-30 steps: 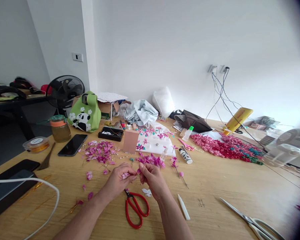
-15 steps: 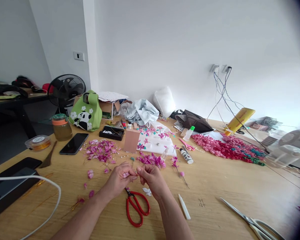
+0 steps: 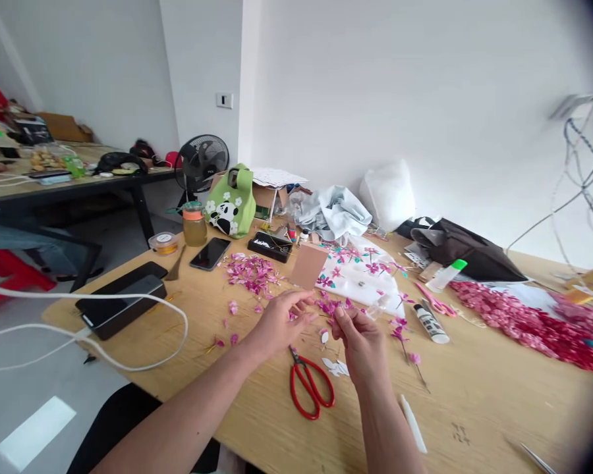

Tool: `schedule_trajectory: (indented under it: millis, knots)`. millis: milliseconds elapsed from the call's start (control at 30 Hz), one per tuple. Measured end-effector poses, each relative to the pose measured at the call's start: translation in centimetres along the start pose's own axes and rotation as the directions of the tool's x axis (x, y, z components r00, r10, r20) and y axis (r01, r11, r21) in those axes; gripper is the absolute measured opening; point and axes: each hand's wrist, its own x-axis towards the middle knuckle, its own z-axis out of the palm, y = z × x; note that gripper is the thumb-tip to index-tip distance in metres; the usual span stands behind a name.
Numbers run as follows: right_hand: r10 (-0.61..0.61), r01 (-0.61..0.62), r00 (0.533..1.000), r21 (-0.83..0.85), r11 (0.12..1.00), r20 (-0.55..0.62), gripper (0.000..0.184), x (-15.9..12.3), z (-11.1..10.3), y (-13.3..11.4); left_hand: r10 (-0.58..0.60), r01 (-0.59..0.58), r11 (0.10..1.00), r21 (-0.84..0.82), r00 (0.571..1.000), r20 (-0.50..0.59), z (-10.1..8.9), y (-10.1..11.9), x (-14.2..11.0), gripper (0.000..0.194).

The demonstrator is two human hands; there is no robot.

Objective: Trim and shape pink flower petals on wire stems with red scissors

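My left hand point(image 3: 282, 322) is above the middle of the table, fingers curled, with pink petals point(image 3: 292, 316) showing between thumb and fingers. To its right and apart from it, my right hand point(image 3: 362, 339) pinches thumb against forefinger; what is in the pinch is too small to make out. A white oval petal point(image 3: 325, 336) shows between the hands; I cannot tell whether it hangs or lies. Below are white leaf-shaped pieces point(image 3: 336, 367) and red-handled scissors point(image 3: 310, 388). Magenta petals point(image 3: 252, 273) lie heaped beyond my left hand.
A white pen-like stick point(image 3: 414, 424) lies beside my right forearm. Farther off are a glue bottle point(image 3: 431, 324), pink scissors point(image 3: 435, 301), a white sheet with flowers point(image 3: 360, 289) and a pinkish card point(image 3: 309, 265). A phone point(image 3: 210, 253) and white cable point(image 3: 143, 296) are leftward.
The view has swung left, bringing another table and the floor into sight. My hands, nearly touching before, have drawn apart.
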Motion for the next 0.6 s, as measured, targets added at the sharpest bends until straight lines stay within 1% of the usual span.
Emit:
schedule_trajectory:
  millis: [33, 100, 167, 200, 267, 333, 367, 400, 467, 533, 600]
  knots:
    - [-0.017, 0.017, 1.0, 0.0, 1.0, 0.006, 0.039, -0.2, 0.3, -0.1, -0.004, 0.004, 1.0, 0.017, 1.0, -0.014, -0.4, 0.8, -0.1, 0.032]
    - [-0.03, 0.031, 0.997, -0.012, 0.999, 0.068, 0.034, -0.8, 1.3, -0.3, 0.001, 0.001, 0.999, 0.051, 0.999, -0.037, -1.5, 2.2, -0.9, 0.029]
    - [-0.049, 0.064, 0.984, -0.079, 0.995, 0.171, 0.031, -1.6, 2.4, -0.4, -0.036, 0.038, 0.998, 0.042, 0.998, -0.052, -3.2, 3.0, -2.4, 0.026]
    - [-0.069, 0.1, 0.972, -0.13, 0.987, 0.223, 0.029, -2.0, 3.0, -0.4, -0.079, 0.082, 0.996, 0.027, 0.993, -0.084, -4.1, 3.1, -3.4, 0.026]
    - [-0.131, 0.221, 0.931, -0.24, 0.945, 0.341, 0.024, -2.8, 4.0, -0.5, -0.175, 0.18, 0.984, 0.015, 0.972, -0.155, -6.0, 2.8, -5.7, 0.026]
    - [-0.196, 0.363, 0.862, -0.299, 0.883, 0.468, 0.018, -3.6, 4.8, -0.5, -0.262, 0.27, 0.963, -0.011, 0.926, -0.271, -7.6, 1.9, -8.1, 0.025]
    - [-0.218, 0.42, 0.825, -0.308, 0.853, 0.521, 0.016, -3.9, 5.1, -0.4, -0.274, 0.288, 0.958, -0.007, 0.905, -0.324, -8.2, 1.4, -9.2, 0.025]
    - [-0.231, 0.464, 0.791, -0.311, 0.83, 0.566, 0.014, -4.2, 5.3, -0.4, -0.266, 0.291, 0.957, 0.013, 0.89, -0.371, -8.6, 0.9, -10.2, 0.024]
    - [-0.232, 0.519, 0.742, -0.32, 0.793, 0.629, 0.011, -4.6, 5.7, -0.2, -0.232, 0.29, 0.953, 0.088, 0.884, -0.406, -9.0, 0.0, -11.8, 0.021]
    - [-0.21, 0.551, 0.71, -0.344, 0.761, 0.673, 0.011, -4.8, 6.0, 0.1, -0.192, 0.29, 0.937, 0.196, 0.894, -0.404, -8.9, -0.7, -13.0, 0.02]
    - [-0.178, 0.569, 0.69, -0.375, 0.732, 0.701, 0.012, -4.8, 6.2, 0.4, -0.14, 0.271, 0.917, 0.294, 0.907, -0.398, -8.7, -1.2, -13.6, 0.019]
